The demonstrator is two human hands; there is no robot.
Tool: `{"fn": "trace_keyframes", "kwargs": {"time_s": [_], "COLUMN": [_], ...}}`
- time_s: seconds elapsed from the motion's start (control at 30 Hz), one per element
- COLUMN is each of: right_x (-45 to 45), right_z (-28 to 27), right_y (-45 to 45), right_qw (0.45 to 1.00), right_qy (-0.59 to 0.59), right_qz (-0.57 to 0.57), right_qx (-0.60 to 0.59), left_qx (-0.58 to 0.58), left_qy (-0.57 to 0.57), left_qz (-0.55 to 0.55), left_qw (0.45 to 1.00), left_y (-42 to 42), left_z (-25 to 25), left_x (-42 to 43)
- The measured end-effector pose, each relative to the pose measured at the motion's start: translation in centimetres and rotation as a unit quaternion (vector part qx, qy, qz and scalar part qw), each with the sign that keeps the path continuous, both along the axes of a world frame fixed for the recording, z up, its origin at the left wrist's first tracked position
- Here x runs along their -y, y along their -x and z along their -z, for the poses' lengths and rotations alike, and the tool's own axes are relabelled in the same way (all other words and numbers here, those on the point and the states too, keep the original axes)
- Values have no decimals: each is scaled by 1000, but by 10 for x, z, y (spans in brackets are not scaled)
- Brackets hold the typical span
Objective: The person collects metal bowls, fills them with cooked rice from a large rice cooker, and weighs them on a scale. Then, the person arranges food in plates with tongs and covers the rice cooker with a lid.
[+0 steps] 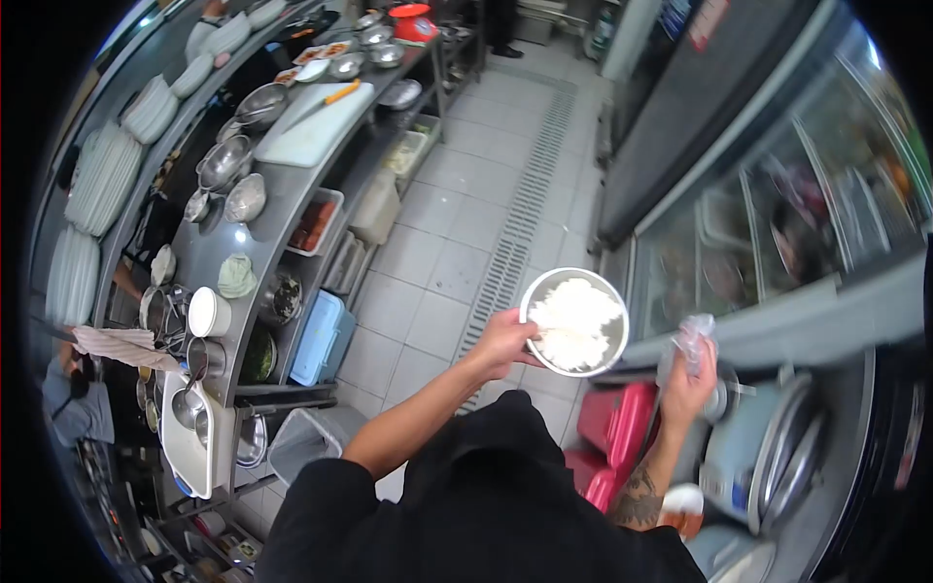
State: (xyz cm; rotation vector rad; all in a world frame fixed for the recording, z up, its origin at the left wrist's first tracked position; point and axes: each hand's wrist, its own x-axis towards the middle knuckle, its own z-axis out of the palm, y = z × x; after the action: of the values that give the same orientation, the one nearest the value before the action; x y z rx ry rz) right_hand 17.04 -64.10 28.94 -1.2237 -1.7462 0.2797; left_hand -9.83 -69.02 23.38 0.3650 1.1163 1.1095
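My left hand [504,341] grips the near-left rim of a round metal bowl [623,335], held out in front of me above the tiled floor. White rice [575,321], or something that looks like it, lies in clumps inside the bowl. On the right, my right hand [691,382] is closed around a crumpled piece of clear plastic [694,335], which could be a bag or wrap. That hand is raised apart from the bowl, over metal and plastic containers beside the glass-doored fridge [739,243].
A steel counter [219,262] on the left carries a white cutting board [316,124] with an orange-handled knife [330,98] and several metal bowls. Stacked plates [102,180] line the shelf. Red bins [618,424] stand low at right. A floor drain [522,219] runs ahead. Other people are beyond the counter.
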Motion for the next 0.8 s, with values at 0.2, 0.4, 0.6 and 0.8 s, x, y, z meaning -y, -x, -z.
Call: {"fn": "trace_keyframes", "kwargs": {"time_s": [0.2,0.4,0.6,0.8], "right_x": [-159,-301,-405,-397], "right_z": [58,135,171,190], "right_y": [59,128,209,273], "right_qw": [996,981,956,895], "right_qy": [75,176,284,366], "right_qz": [39,55,38,240], "right_qx": [42,63,61,85], "left_qx": [-104,-222,-233,-145], "left_qy": [-26,-72,-124,-125], "left_qz": [-200,-350,-420,-415], "left_qw": [974,907,868,889], "left_y": [199,409,654,852], "left_z": [34,24,-37,-7], "left_x": [-123,-280,-528,-762]}}
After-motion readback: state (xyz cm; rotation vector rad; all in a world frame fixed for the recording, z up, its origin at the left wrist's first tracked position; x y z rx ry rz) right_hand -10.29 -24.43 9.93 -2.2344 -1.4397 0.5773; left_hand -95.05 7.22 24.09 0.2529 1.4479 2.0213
